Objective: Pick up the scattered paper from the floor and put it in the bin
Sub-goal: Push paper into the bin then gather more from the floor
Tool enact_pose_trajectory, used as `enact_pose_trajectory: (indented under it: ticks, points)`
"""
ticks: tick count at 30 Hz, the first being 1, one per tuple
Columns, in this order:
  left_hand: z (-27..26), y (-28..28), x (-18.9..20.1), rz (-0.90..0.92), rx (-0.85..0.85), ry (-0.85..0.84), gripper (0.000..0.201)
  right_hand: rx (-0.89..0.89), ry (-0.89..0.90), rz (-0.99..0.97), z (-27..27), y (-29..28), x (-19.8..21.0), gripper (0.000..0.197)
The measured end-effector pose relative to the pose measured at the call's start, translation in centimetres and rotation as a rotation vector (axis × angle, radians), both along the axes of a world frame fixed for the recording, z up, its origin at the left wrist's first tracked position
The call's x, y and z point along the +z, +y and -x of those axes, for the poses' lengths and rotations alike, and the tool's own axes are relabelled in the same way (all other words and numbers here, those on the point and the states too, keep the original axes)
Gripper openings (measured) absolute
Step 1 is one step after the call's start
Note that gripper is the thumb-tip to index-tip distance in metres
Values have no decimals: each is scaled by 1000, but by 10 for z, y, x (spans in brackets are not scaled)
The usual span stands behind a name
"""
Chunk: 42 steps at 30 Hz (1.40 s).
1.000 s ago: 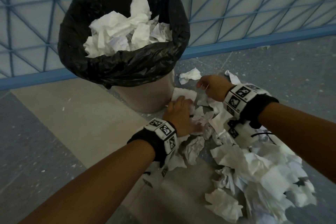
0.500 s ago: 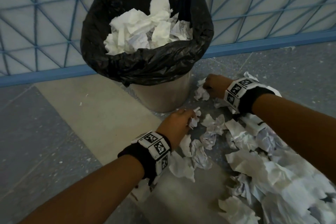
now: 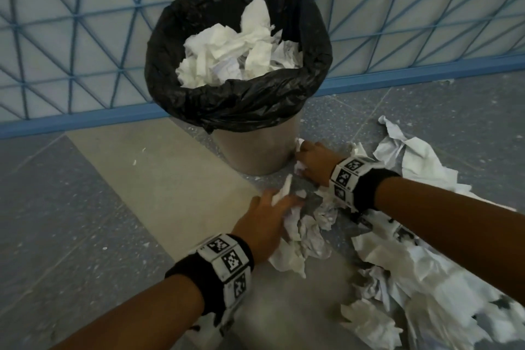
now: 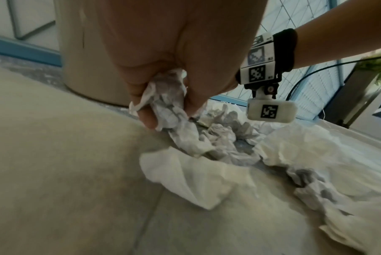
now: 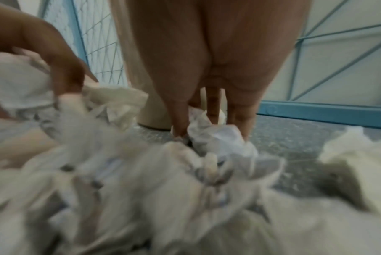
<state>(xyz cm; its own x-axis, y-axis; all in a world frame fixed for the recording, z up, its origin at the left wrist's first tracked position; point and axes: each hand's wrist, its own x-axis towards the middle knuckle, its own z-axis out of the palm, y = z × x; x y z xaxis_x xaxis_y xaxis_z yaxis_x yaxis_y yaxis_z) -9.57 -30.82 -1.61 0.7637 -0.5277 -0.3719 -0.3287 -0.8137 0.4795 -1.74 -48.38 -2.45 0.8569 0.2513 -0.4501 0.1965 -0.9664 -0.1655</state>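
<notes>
A bin [image 3: 255,150] lined with a black bag [image 3: 241,102] stands by the wall, with crumpled white paper [image 3: 235,54] heaped inside. More crumpled paper [image 3: 412,270] lies scattered on the floor to its right. My left hand [image 3: 272,207] is low in front of the bin and grips a wad of paper [image 4: 165,105]. My right hand [image 3: 309,159] is at the foot of the bin, its fingers closed around a crumpled piece [image 5: 215,136] on the floor.
A blue lattice railing [image 3: 397,23] with a blue base rail [image 3: 85,119] runs behind the bin. The floor [image 3: 85,221] is grey speckled tile with a beige band. A black cable [image 4: 312,74] and a plant [image 4: 377,67] show beyond the right wrist.
Both hands have closed on paper: the left went from lying flat on the pile to gripping a wad, the right moved closer to the bin's foot. The head view shifted left.
</notes>
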Motion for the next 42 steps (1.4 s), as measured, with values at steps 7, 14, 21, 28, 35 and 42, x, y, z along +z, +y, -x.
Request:
enact_pose_trajectory:
  ticks: [7,14,21,28,35,42]
  points:
    - [29,-5,-28,-236,-259,-85,56,38,-42,-107,21,6,2,42]
    - [-7,1,-6,-113,-217,-29,33,-349,-181,-349,31,-16,55,34]
    - [-7,20,126,351,-250,-141,40,-718,-549,-766,22,-51,136,37]
    - [-64,27,245,557,-105,-569,32,-661,-740,-1286,7,-22,226,39]
    - [-126,17,207,182,214,-429,43,-269,-742,-556,-16,60,230,32]
    - [-138,30,211,-402,115,-618,41,-104,-459,-43,-23,87,225,37]
